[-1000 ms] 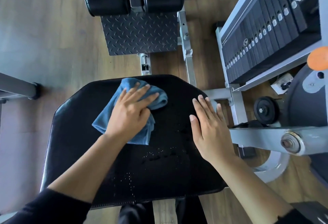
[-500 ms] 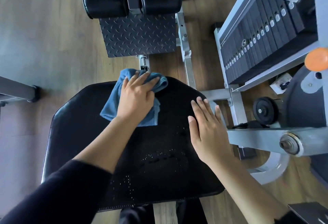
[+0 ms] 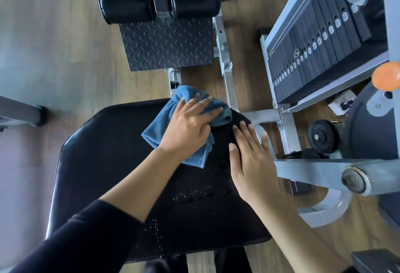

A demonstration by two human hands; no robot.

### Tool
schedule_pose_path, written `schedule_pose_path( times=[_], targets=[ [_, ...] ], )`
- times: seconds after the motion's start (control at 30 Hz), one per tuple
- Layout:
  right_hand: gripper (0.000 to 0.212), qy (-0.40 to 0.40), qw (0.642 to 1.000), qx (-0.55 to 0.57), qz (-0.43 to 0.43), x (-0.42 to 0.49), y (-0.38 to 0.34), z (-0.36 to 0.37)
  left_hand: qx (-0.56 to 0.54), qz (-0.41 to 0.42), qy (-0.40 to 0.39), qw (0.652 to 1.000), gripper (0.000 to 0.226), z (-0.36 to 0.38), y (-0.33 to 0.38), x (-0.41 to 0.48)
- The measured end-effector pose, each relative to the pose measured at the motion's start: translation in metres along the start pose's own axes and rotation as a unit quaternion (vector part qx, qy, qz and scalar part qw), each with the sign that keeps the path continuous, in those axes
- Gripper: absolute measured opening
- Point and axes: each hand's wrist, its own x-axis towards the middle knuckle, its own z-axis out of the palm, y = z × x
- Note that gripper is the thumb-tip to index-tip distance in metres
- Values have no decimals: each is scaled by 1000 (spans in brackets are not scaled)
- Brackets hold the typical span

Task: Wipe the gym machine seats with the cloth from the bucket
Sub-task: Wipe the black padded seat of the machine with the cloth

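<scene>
Two hands on seat [image 3: 104, 164]: left hand [image 3: 186, 130] flat, pressing cloth [image 3: 161, 128] under palm; right hand [image 3: 251, 164] flat, w/ nothing in it.

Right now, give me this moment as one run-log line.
step: wiping seat | left hand: flat on cloth, far right corner | right hand: flat on seat, empty | droplets remain mid-seat

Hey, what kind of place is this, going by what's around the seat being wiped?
Most likely a gym. A weight stack of numbered plates stands in a metal frame at right, two black roller pads sit above a tread-plate footrest, and the left hand presses a blue cloth onto a padded black seat.
</scene>
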Motion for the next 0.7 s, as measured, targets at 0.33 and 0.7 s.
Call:
schedule_pose_path(
  times=[0.33, 0.7],
  targets=[
    [50, 7, 1000, 0, 11, 0, -2, 2, 5, -57, 21, 998, 51, 0, -7, 8],
    [49, 19, 1000, -4, 9, 0, -1, 5, 11, -103, 39, 994, 49, -7, -22, 2]
  ],
)
